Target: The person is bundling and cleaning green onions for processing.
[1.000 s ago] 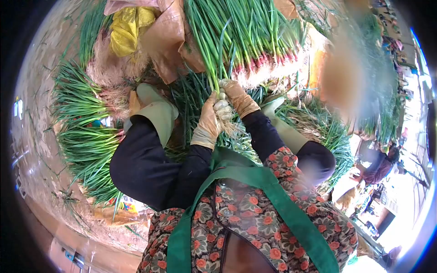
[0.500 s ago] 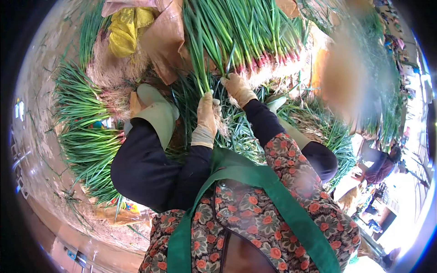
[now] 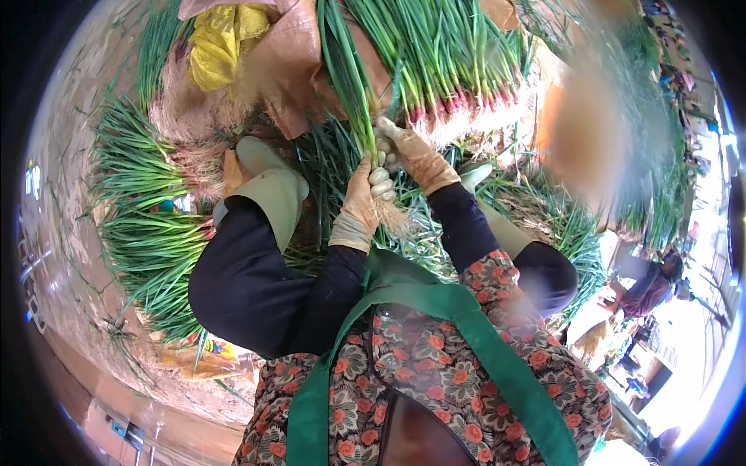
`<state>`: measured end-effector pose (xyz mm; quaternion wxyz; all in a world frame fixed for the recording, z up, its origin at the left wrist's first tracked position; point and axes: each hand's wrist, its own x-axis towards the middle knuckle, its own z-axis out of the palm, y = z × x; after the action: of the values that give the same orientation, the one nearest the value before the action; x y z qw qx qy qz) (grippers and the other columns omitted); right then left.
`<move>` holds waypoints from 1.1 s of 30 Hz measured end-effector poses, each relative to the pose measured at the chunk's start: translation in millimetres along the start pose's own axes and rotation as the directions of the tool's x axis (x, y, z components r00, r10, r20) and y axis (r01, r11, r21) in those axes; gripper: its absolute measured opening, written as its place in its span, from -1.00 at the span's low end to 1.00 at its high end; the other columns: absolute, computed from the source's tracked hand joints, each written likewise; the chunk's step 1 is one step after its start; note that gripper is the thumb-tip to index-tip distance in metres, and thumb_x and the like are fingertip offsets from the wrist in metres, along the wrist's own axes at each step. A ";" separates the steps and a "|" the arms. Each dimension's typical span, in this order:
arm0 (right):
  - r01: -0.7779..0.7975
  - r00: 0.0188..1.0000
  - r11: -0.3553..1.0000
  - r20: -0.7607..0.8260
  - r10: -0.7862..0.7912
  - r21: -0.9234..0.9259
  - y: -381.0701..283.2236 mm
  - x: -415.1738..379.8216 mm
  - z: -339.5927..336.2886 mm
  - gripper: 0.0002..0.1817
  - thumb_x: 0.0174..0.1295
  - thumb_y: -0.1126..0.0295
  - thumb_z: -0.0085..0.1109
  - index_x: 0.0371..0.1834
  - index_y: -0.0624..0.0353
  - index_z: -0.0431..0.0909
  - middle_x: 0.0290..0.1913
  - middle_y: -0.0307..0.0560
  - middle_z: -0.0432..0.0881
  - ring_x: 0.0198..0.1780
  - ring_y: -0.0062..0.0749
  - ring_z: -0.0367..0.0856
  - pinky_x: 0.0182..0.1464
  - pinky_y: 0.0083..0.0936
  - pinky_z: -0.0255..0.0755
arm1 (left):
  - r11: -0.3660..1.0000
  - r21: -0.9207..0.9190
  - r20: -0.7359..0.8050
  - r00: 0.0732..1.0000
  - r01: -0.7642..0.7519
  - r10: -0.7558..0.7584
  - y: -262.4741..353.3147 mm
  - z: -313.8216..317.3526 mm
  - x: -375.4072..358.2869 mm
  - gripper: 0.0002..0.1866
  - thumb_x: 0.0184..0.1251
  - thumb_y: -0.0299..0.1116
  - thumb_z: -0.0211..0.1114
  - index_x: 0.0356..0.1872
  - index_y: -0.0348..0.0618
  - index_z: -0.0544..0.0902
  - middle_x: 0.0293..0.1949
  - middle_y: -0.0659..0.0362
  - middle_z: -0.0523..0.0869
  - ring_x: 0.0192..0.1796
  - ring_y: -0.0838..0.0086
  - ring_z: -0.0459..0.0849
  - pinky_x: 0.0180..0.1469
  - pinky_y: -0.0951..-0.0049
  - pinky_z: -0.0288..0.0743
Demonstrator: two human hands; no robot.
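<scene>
My left hand (image 3: 359,203), in a pale work glove with grey fingertips, is wrapped around a small bunch of green onions (image 3: 356,97). Their leaves point away from me and their stringy roots (image 3: 395,220) hang out below the fist. Close beside it, my right hand (image 3: 420,159), gloved the same way, has its fingers closed by the stalks. A thin green leaf rises just above those fingers; whether they grip it is hidden. Beyond both hands lies a large pile of green onions (image 3: 443,58) with reddish-white stem ends and roots facing me.
Tied-looking bundles of green onions (image 3: 155,248) lie on the floor at left. A yellow sack (image 3: 221,46) and a brown sheet (image 3: 291,62) are at upper left. Loose leaves (image 3: 322,167) litter the ground between my boots. Another person (image 3: 649,283) is at far right.
The held green onions and my left hand have shifted slightly right, and the roots now show more fully. My right hand has come closer to the left, its fingers turned toward the stalks.
</scene>
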<state>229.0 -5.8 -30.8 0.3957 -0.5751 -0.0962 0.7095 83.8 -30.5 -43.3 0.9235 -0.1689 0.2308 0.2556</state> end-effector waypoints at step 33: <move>0.243 0.969 0.968 0.066 -0.239 -0.065 5.4 22.5 -20.1 -0.81 0.15 0.24 0.24 -0.31 0.10 0.56 -0.49 -0.34 0.52 -0.54 -0.64 0.41 -0.50 -0.65 0.34 | 0.895 0.445 -0.089 0.996 0.031 0.010 -9.3 16.6 -2.4 -0.63 0.33 0.04 0.07 -0.12 -0.01 0.56 -0.77 0.45 0.12 -0.78 0.70 0.11 -0.64 0.58 0.08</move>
<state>243.9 -0.7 -57.2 0.4551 -0.5524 -0.2024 0.6683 92.8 -31.8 -26.4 0.9277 0.0348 0.3232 0.1833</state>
